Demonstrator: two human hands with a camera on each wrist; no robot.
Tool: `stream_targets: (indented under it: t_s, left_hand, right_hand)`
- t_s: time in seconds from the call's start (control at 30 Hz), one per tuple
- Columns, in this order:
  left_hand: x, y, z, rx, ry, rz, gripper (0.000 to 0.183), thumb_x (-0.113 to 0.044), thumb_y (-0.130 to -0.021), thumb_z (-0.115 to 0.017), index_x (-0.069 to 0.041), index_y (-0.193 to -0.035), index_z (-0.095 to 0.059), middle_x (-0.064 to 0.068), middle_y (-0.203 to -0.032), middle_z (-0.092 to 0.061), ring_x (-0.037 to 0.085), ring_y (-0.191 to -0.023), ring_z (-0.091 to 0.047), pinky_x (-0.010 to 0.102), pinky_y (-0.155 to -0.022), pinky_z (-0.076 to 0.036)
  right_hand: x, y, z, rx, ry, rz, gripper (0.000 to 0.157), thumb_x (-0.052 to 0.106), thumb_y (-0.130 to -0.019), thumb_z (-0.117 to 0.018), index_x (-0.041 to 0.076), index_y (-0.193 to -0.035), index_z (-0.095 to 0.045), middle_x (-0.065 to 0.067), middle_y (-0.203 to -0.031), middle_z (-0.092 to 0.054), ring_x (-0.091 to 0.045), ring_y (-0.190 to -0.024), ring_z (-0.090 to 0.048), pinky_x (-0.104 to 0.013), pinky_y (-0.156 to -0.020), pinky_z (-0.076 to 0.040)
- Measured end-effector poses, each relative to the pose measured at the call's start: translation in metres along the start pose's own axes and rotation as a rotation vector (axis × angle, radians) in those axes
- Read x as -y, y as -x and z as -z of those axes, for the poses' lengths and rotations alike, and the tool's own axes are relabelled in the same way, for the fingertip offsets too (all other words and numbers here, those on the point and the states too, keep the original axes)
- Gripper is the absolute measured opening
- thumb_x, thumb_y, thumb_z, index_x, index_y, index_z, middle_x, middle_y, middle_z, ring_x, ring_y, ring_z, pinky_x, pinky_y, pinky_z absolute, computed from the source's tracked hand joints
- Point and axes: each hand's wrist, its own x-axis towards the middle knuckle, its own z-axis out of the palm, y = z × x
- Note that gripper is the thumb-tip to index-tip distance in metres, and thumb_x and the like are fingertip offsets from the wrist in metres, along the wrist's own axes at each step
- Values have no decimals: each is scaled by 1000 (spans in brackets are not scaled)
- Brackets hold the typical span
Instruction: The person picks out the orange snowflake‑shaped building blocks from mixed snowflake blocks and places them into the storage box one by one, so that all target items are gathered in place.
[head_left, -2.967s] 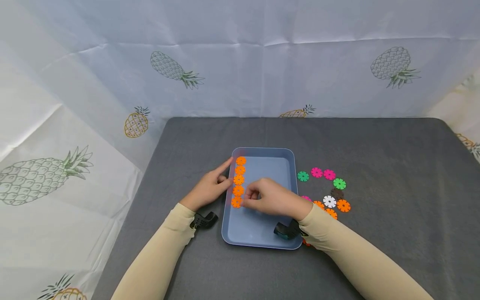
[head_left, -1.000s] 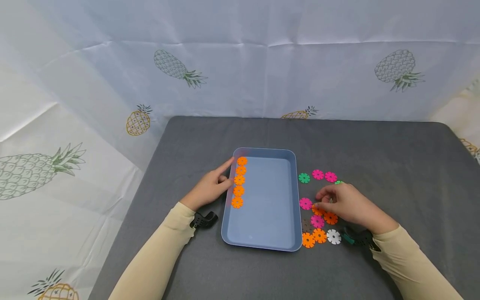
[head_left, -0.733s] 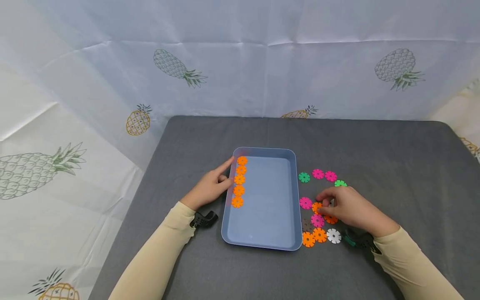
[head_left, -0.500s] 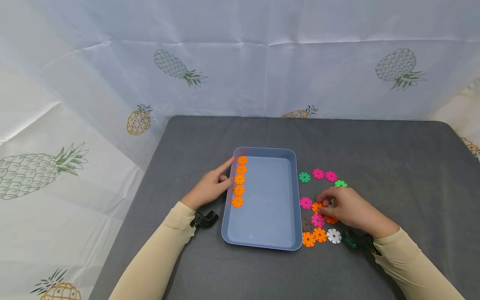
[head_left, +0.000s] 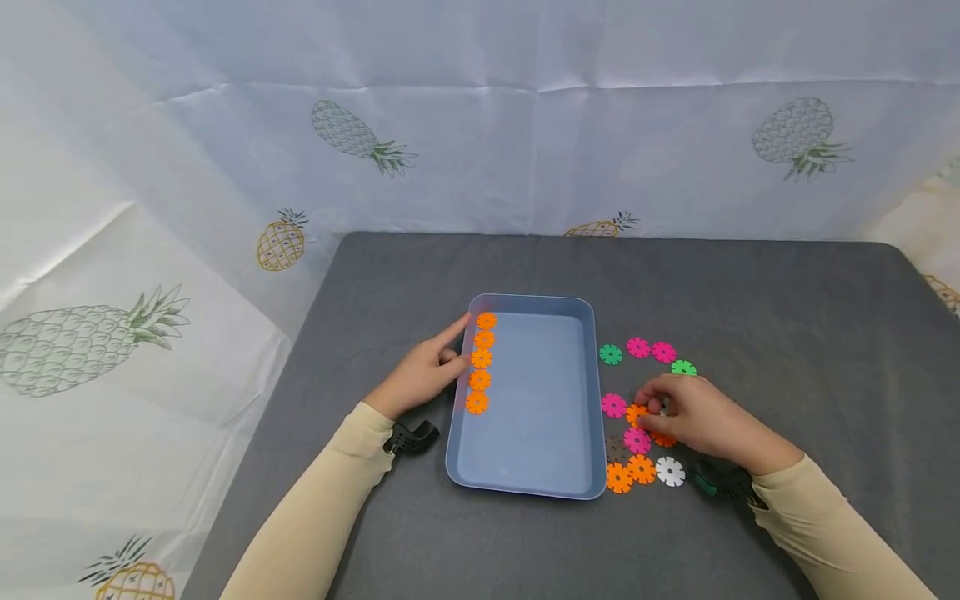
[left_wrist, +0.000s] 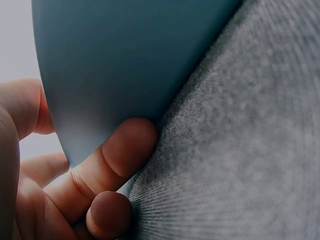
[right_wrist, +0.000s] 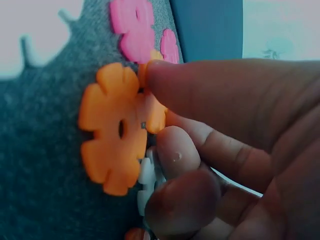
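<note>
A shallow blue-grey tray (head_left: 525,450) lies on the table with a column of orange notched plastic discs (head_left: 481,357) along its left side. My left hand (head_left: 422,375) holds the tray's left edge; the index finger stretches along the rim. In the left wrist view, the fingers (left_wrist: 127,150) lie against the tray's outer wall (left_wrist: 120,65). Right of the tray, my right hand (head_left: 693,417) pinches an orange disc (right_wrist: 157,117) between thumb and fingers. Beside it lies another orange disc (right_wrist: 112,130), and a white disc (right_wrist: 145,185) is partly hidden behind the fingers.
Pink discs (head_left: 637,347), a green disc (head_left: 611,354), a lighter green disc (head_left: 683,367), a dark brown disc (head_left: 617,450) and a white disc (head_left: 671,472) lie around the right hand. The grey table (head_left: 810,333) ends at a pineapple-print curtain (head_left: 600,158).
My right hand has moved from the lower end of the orange column in the tray to the discs at the right, its thumb now on an orange one. The left hand stays at the rim.
</note>
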Motion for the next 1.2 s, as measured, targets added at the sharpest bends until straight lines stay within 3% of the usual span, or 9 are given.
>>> stream_targets:
  t_s: [0.5,0.77,1.07,1.2]
  left_hand:
    - [1,0,-1,4,20,0,72,-22,-102,-57,-34,-167,-29,-6,-57,-36,11,-52,-24,29,-57,-26]
    - [2,-1,-2,6,19,7,72,-23,-102,-57,-33,-167,-29,-6,-58,-35,12,-52,-24,29,-56,-26]
    - [1,0,-1,-3,25,-1,72,-22,-102,-57,-34,-167,-29,-7,-58,-35,12,-52,-24,29,-57,-26]
    - [2,0,-1,-1,25,-1,72,-22,-102,-57,-34,-167,-29,-7,-58,-36,12,-53,-25,29,-57,-27]
  right_hand:
    - [-2,0,0,-2,16,60,18,13,-88,-83,10,-104,-74,5,-88,-59,-7,-71,-48,-26,-60,-45]
    - [-4,-4,3,39,-25,44,22,13,-87,-84,7,-102,-68,2,-86,-54,-10,-71,-48,-26,-61,-45]
    - [-1,-4,5,9,47,32,20,16,-85,-86,13,-96,-69,6,-83,-58,-9,-67,-50,-26,-58,-45]
    - [1,-2,6,13,31,18,21,15,-85,-86,13,-96,-68,5,-83,-58,-10,-65,-49,-27,-57,-45]
